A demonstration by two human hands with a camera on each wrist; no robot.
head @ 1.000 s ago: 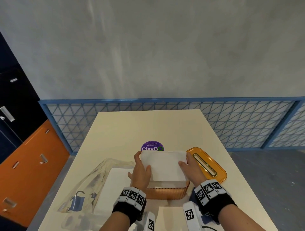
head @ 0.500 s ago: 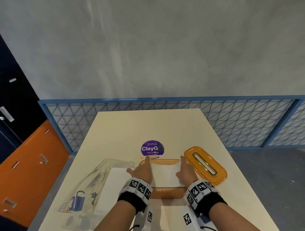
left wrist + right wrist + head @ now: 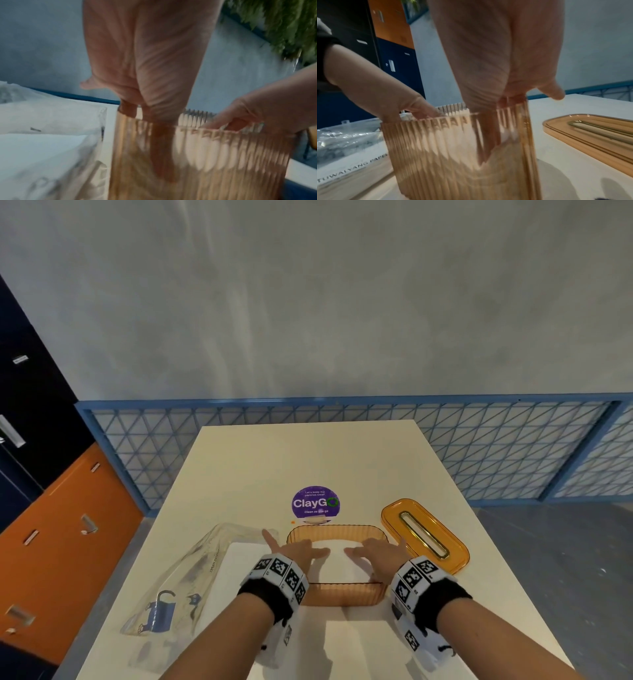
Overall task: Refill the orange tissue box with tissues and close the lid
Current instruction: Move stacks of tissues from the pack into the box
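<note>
both the left hand (image 3: 297, 550) and right hand (image 3: 376, 550) pressed flat, fingers straight, on the soft white tissue stack (image 3: 337, 563) inside the ribbed translucent orange tissue box (image 3: 342, 594); the stiff orange slotted lid (image 3: 424, 535) beside it looked light, likely best grasped by its edges.

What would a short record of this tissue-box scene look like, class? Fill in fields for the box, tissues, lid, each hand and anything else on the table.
Box: orange tissue box, ribbed and see-through, open on the table
Tissues: white tissues inside the box
Lid: orange lid lying flat to the right of the box, not fitted
Left hand: left hand, fingers straight, reaching into the box
Right hand: right hand, fingers straight, reaching into the box
Other: clear plastic wrapper on the left; purple sticker behind the box
</note>
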